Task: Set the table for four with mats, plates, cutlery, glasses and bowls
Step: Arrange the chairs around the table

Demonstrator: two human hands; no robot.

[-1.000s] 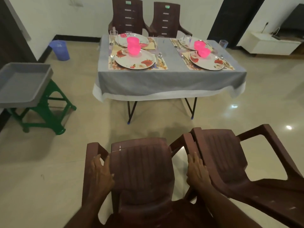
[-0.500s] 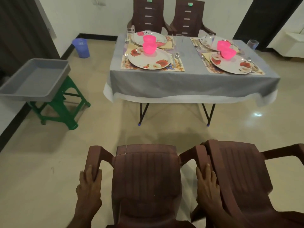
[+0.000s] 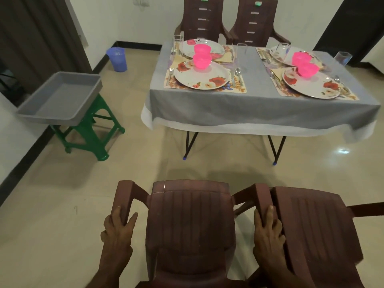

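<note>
**Four places laid, both hands on a chair**

Two hands grip the arms of a brown chair [image 3: 191, 227] at the near edge of the view. The left hand [image 3: 117, 233] curls its fingers round the chair's left armrest, thumb on the inner side. The right hand [image 3: 268, 231] wraps its fingers over the right armrest, which sits just beside a second brown chair [image 3: 313, 227] on the right, the two armrests touching or nearly so; the view does not settle which.

Farther off stands the table [image 3: 259, 109], covered with a grey cloth over a white one. On it lie four mats, each with a flowered plate and a pink bowl on the plate. The near-left plate [image 3: 200, 79] carries its pink bowl [image 3: 202, 61] toward its far rim, and its mat [image 3: 241, 88] shows beneath, with a spoon [image 3: 238, 72] on the right of the plate and a fork [image 3: 170, 72] on the left. The near-right plate [image 3: 311, 86] holds another pink bowl [image 3: 308, 69]. Clear glasses stand near the settings, one between the two left and right pairs [image 3: 242, 53] and one at the far right [image 3: 344, 59].

Two more brown chairs [image 3: 202, 19] stand at the far side of the table. To the left, a grey tray [image 3: 60, 98] rests on a green stool [image 3: 91, 134], and a blue bucket [image 3: 117, 59] stands by the far wall.
</note>
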